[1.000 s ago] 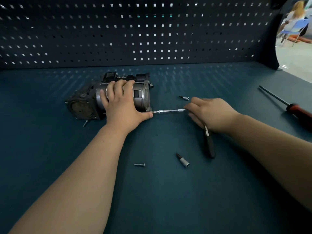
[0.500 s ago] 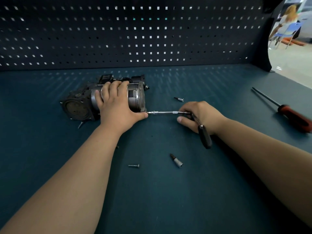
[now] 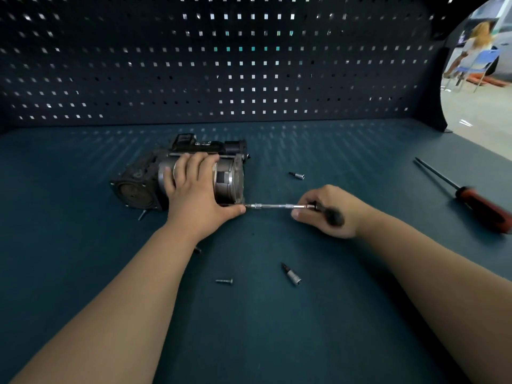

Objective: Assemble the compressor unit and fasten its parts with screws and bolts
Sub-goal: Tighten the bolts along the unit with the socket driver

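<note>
The compressor unit (image 3: pixel 144 181), dark with a silver motor cylinder, lies on its side on the blue bench. My left hand (image 3: pixel 194 195) grips the cylinder from above, thumb at its lower right corner. My right hand (image 3: pixel 327 212) holds a T-handle driver (image 3: pixel 277 206) whose thin silver shaft runs level to the compressor's lower right edge. The black handle is blurred in my fingers. A loose screw (image 3: pixel 224 281) lies on the bench near me.
A socket bit (image 3: pixel 291 277) lies beside the screw and another bit (image 3: pixel 297 175) right of the compressor. A red-handled screwdriver (image 3: pixel 471 198) lies at the far right. A perforated panel (image 3: pixel 221 65) closes the back. A person sits far off at upper right.
My right hand has rotated the T-handle driver, its black handle swinging from pointing down toward me up into my fist. The left hand stays on the compressor.
</note>
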Demonstrator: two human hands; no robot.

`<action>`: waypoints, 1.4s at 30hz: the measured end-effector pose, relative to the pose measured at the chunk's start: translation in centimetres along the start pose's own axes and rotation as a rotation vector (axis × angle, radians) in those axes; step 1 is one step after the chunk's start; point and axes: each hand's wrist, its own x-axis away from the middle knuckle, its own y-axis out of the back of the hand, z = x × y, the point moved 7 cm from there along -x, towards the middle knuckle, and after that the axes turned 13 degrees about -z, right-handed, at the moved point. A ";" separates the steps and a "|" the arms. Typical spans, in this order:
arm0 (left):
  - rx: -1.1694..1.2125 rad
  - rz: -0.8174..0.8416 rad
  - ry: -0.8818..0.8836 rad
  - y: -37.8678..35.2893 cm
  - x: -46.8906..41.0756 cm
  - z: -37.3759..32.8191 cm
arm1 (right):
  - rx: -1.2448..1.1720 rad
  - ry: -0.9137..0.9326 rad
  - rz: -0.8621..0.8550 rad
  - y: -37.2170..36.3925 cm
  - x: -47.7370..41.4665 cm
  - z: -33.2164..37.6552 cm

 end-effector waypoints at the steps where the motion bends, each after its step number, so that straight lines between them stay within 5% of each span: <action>1: 0.001 -0.004 0.005 0.2 0.3 -0.2 | 0.073 0.044 0.017 0.0 0.5 0.4; 8: 0.006 -0.081 0.010 1.2 0.7 -0.9 | 0.456 0.256 -0.014 1.8 1.3 2.8; 17: 0.001 -0.066 0.011 1.2 0.2 -0.6 | 0.513 0.301 -0.001 1.7 1.8 3.8; 21: -0.017 -0.032 0.016 0.9 -0.1 -0.5 | 0.459 0.172 0.074 1.5 1.7 1.9; 23: 0.014 -0.030 0.026 1.0 -0.2 -0.5 | 0.369 0.091 0.036 2.5 1.4 0.1; 29: -0.014 -0.028 0.017 1.4 -0.7 -0.8 | -0.427 -0.332 -0.162 1.4 0.4 -1.9; 37: -0.081 0.136 -0.006 1.7 -1.4 -1.3 | -0.754 -0.422 -0.336 2.0 -0.3 -0.1; 42: -0.091 0.171 0.091 2.2 -2.1 -2.0 | -0.751 -0.447 -0.350 2.3 -0.2 -0.2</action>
